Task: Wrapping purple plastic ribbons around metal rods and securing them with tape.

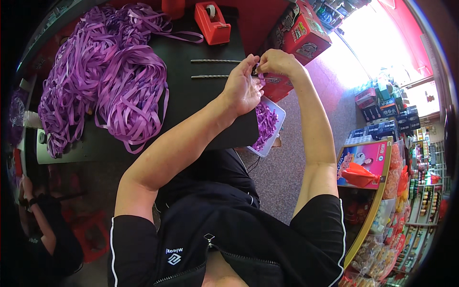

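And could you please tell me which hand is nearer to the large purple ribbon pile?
Left. The left hand is to the right of the purple ribbon pile, by the edge of the black table; the right hand is farther right, beyond the left.

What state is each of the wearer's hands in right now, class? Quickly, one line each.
Left hand: partly open, fingers curled; whether it grips anything cannot be told.
Right hand: closed, fingertips pinched, apparently on a small purple strip.
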Tool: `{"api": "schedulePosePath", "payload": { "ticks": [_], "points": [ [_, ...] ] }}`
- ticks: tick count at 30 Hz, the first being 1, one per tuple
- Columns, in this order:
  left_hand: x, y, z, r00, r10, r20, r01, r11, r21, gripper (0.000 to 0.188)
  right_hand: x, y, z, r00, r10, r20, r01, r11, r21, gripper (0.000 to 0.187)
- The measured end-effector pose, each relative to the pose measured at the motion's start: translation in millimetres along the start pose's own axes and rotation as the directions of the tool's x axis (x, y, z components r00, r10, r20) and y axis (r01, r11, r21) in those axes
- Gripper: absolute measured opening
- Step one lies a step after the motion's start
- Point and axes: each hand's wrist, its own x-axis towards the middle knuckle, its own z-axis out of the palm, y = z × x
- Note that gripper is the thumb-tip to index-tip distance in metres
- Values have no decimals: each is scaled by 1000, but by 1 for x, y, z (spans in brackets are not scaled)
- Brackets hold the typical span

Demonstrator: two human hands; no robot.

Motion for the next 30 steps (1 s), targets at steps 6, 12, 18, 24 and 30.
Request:
{"api": "schedulePosePath", "payload": {
  "ticks": [6,12,18,24,30],
  "points": [
    [2,-1,-6,999,11,53,-11,1000,-10,71,-16,-27,3,982,187,-23,-188,967,-170,37],
    [3,0,-7,998,18,56,-17,1000,-18,71,-13,-6,6,990,134,-35,-134,991,3,46],
    [1,-1,-6,998,8,56,-6,999,-34,73,-15,64,47,930,23,-368,273,629,728,34],
    [3,-1,-4,999,21,27,-20,999,-44,75,21,82,143,945,83,-316,308,-551,776,27],
    [1,-1,-3,1000,2,-2,-3,998,-63,75,46,38,193,967,70,-243,190,-837,513,20]
  ]
}}
